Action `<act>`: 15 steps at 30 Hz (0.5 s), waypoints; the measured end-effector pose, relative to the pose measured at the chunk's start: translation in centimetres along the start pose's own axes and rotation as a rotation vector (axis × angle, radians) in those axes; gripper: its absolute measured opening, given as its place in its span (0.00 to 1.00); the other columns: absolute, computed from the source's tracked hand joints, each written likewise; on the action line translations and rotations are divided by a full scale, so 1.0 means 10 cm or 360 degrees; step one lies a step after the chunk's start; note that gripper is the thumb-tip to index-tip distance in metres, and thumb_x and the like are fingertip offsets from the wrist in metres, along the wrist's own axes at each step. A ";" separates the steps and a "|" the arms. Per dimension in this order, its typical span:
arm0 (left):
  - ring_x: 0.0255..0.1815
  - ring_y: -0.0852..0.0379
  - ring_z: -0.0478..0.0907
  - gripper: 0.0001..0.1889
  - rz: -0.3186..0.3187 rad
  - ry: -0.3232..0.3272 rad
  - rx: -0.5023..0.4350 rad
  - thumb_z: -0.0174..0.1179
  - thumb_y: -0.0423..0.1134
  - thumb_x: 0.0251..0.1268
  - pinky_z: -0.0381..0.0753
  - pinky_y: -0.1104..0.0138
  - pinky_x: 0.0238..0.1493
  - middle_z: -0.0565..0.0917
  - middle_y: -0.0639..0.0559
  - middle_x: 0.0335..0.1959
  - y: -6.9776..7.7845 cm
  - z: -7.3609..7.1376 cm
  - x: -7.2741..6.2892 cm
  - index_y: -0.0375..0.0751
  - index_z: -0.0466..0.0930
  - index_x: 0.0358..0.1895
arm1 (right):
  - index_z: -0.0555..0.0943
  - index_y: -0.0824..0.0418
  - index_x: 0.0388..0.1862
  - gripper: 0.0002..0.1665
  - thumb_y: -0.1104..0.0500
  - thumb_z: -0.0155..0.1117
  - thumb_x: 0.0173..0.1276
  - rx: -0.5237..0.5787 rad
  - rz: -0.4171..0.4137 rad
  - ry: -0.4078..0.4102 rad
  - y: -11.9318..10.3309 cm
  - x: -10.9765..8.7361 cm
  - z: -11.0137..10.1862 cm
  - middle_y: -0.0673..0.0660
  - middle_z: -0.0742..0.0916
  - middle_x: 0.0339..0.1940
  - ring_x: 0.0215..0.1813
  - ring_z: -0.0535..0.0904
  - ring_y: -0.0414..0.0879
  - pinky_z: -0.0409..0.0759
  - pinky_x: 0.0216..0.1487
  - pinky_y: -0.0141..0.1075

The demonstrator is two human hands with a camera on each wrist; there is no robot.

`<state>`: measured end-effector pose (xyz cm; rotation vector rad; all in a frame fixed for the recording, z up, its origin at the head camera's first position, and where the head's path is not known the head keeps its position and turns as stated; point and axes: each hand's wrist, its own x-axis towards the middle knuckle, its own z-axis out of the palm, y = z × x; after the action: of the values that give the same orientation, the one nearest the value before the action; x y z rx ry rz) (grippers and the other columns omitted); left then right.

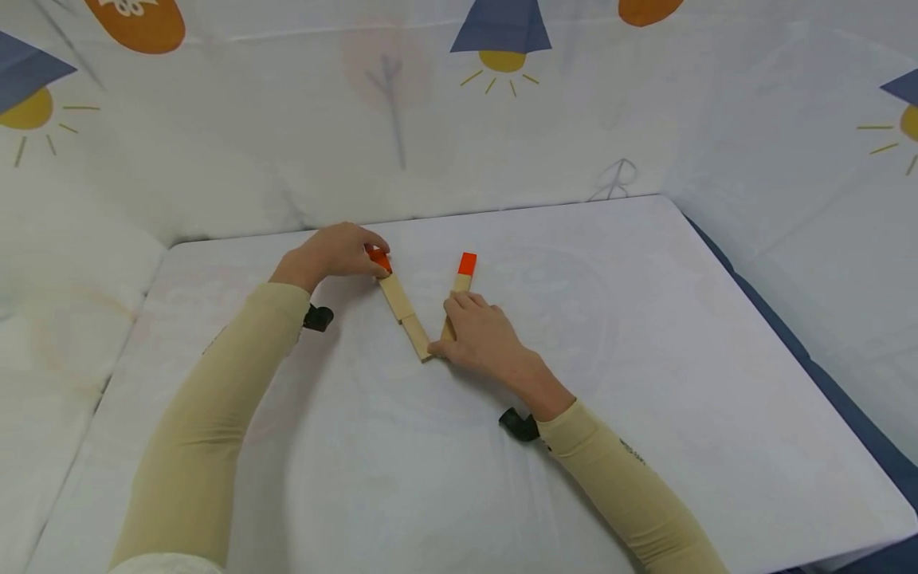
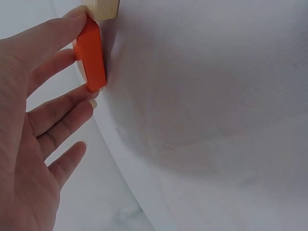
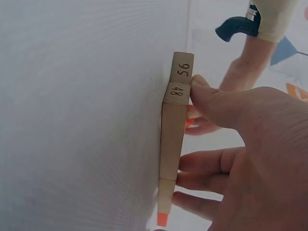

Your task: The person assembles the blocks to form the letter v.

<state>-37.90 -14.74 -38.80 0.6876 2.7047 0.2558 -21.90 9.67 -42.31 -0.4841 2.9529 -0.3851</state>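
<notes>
Rectangular wooden blocks lie end to end on the white table in a V, its point toward the person. At the far end of the left row, my left hand [image 1: 331, 253] pinches an orange block [image 2: 93, 53] between thumb and fingertips, against a plain wooden block [image 1: 397, 297]. My right hand [image 1: 484, 333] holds the near wooden block [image 3: 172, 134] of the right row, marked 48, with its thumb by the end and fingers along the side. Beside the thumb is the block marked 56 [image 3: 182, 67]. Another orange block [image 1: 468, 264] tops the right row.
The white tabletop [image 1: 645, 319] spreads around the blocks, with its back edge just beyond the left hand. White printed curtains [image 1: 287, 119] hang behind and at both sides. A dark wrist mount [image 1: 519, 425] sits on the right wrist.
</notes>
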 end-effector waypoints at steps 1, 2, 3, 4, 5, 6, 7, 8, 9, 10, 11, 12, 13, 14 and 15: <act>0.52 0.49 0.74 0.27 0.0009 0.0001 0.0003 0.65 0.56 0.62 0.75 0.54 0.56 0.83 0.48 0.55 0.00 0.00 0.00 0.52 0.79 0.63 | 0.74 0.58 0.53 0.33 0.34 0.64 0.65 -0.0003 -0.0002 -0.0002 0.00 0.00 0.00 0.57 0.72 0.73 0.74 0.66 0.52 0.75 0.64 0.53; 0.52 0.49 0.74 0.27 0.0013 0.0002 0.0003 0.65 0.56 0.62 0.75 0.54 0.57 0.83 0.48 0.55 -0.01 0.01 0.00 0.52 0.79 0.63 | 0.74 0.58 0.53 0.33 0.34 0.64 0.65 -0.0006 -0.0003 -0.0004 0.00 0.00 0.00 0.57 0.72 0.73 0.74 0.66 0.52 0.75 0.64 0.53; 0.52 0.49 0.75 0.27 0.0014 0.0001 0.0002 0.65 0.56 0.62 0.75 0.54 0.57 0.83 0.49 0.55 -0.01 0.01 0.00 0.52 0.79 0.63 | 0.74 0.58 0.53 0.33 0.34 0.64 0.65 -0.0011 -0.0004 -0.0007 0.00 0.00 -0.01 0.57 0.72 0.73 0.74 0.66 0.52 0.75 0.64 0.53; 0.52 0.49 0.75 0.27 0.0017 0.0003 0.0003 0.65 0.56 0.62 0.75 0.54 0.57 0.83 0.49 0.55 -0.01 0.01 0.01 0.52 0.79 0.63 | 0.74 0.58 0.53 0.33 0.34 0.64 0.65 -0.0013 -0.0007 -0.0009 -0.01 0.00 -0.01 0.57 0.72 0.73 0.74 0.66 0.52 0.75 0.64 0.53; 0.52 0.49 0.75 0.27 0.0019 0.0001 0.0003 0.65 0.56 0.62 0.75 0.53 0.58 0.82 0.49 0.55 -0.02 0.02 0.01 0.52 0.79 0.63 | 0.74 0.58 0.53 0.33 0.34 0.64 0.65 -0.0018 -0.0009 -0.0011 -0.01 0.00 -0.01 0.57 0.72 0.74 0.74 0.66 0.52 0.75 0.64 0.53; 0.53 0.49 0.75 0.28 0.0019 -0.0002 0.0002 0.65 0.56 0.62 0.75 0.53 0.58 0.82 0.49 0.56 -0.02 0.02 0.01 0.52 0.79 0.63 | 0.74 0.59 0.54 0.33 0.34 0.64 0.65 -0.0020 -0.0009 -0.0013 -0.01 0.00 -0.01 0.57 0.71 0.74 0.74 0.66 0.52 0.75 0.64 0.53; 0.53 0.49 0.75 0.28 0.0021 -0.0001 0.0004 0.65 0.57 0.62 0.75 0.53 0.59 0.82 0.48 0.56 -0.03 0.02 0.01 0.52 0.79 0.64 | 0.74 0.59 0.54 0.33 0.34 0.64 0.65 -0.0024 -0.0010 -0.0015 -0.01 0.00 0.00 0.57 0.71 0.74 0.74 0.66 0.52 0.75 0.64 0.53; 0.54 0.49 0.75 0.28 0.0024 0.0002 0.0006 0.65 0.57 0.62 0.75 0.52 0.59 0.82 0.48 0.57 -0.03 0.03 0.02 0.52 0.79 0.64 | 0.74 0.59 0.54 0.34 0.34 0.63 0.65 -0.0028 -0.0010 -0.0015 -0.01 0.00 0.00 0.57 0.71 0.74 0.74 0.66 0.52 0.75 0.64 0.53; 0.54 0.49 0.75 0.28 0.0026 0.0004 0.0011 0.65 0.57 0.62 0.74 0.52 0.60 0.82 0.48 0.57 -0.03 0.04 0.03 0.52 0.79 0.64 | 0.73 0.59 0.54 0.34 0.34 0.63 0.65 -0.0030 -0.0010 -0.0015 -0.01 0.00 0.00 0.57 0.71 0.74 0.74 0.66 0.52 0.75 0.64 0.53; 0.54 0.49 0.75 0.28 0.0029 0.0007 0.0011 0.65 0.57 0.62 0.74 0.52 0.60 0.82 0.48 0.58 -0.04 0.04 0.03 0.52 0.79 0.64 | 0.73 0.58 0.55 0.34 0.34 0.63 0.65 -0.0032 -0.0010 -0.0014 -0.01 0.00 0.00 0.57 0.71 0.74 0.74 0.66 0.52 0.75 0.64 0.53; 0.55 0.49 0.75 0.28 0.0032 0.0009 0.0009 0.65 0.57 0.62 0.74 0.51 0.61 0.81 0.48 0.58 -0.04 0.04 0.02 0.52 0.79 0.64 | 0.73 0.58 0.55 0.34 0.34 0.63 0.66 -0.0035 -0.0009 -0.0015 -0.01 0.00 0.00 0.57 0.71 0.74 0.74 0.66 0.52 0.74 0.64 0.53; 0.55 0.49 0.75 0.28 0.0036 0.0011 0.0008 0.65 0.57 0.63 0.74 0.51 0.61 0.81 0.48 0.59 -0.04 0.04 0.02 0.51 0.79 0.64 | 0.73 0.58 0.55 0.33 0.34 0.63 0.66 -0.0035 -0.0008 -0.0015 -0.01 0.00 0.00 0.57 0.71 0.74 0.74 0.66 0.52 0.74 0.64 0.54; 0.55 0.49 0.75 0.28 0.0043 0.0016 0.0007 0.65 0.57 0.63 0.74 0.51 0.61 0.81 0.48 0.59 -0.04 0.04 0.02 0.51 0.79 0.64 | 0.73 0.58 0.54 0.33 0.34 0.63 0.66 -0.0036 -0.0007 -0.0015 -0.01 0.00 0.00 0.57 0.71 0.74 0.74 0.66 0.52 0.74 0.64 0.54; 0.56 0.48 0.75 0.28 0.0050 0.0018 0.0007 0.65 0.57 0.63 0.74 0.51 0.62 0.81 0.47 0.60 -0.04 0.05 0.02 0.51 0.79 0.64 | 0.73 0.58 0.55 0.33 0.34 0.63 0.66 -0.0034 -0.0006 -0.0015 -0.01 0.00 0.00 0.57 0.71 0.74 0.74 0.66 0.52 0.74 0.64 0.54; 0.56 0.48 0.75 0.28 0.0055 0.0023 0.0005 0.65 0.56 0.63 0.73 0.51 0.62 0.81 0.47 0.60 -0.03 0.04 0.01 0.50 0.79 0.64 | 0.73 0.58 0.55 0.33 0.34 0.63 0.66 -0.0037 -0.0004 -0.0017 -0.01 0.00 0.00 0.57 0.71 0.74 0.74 0.66 0.53 0.74 0.64 0.54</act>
<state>-37.95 -14.94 -39.32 0.7365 2.7092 0.2660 -21.82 9.58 -42.29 -0.4912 2.9500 -0.3481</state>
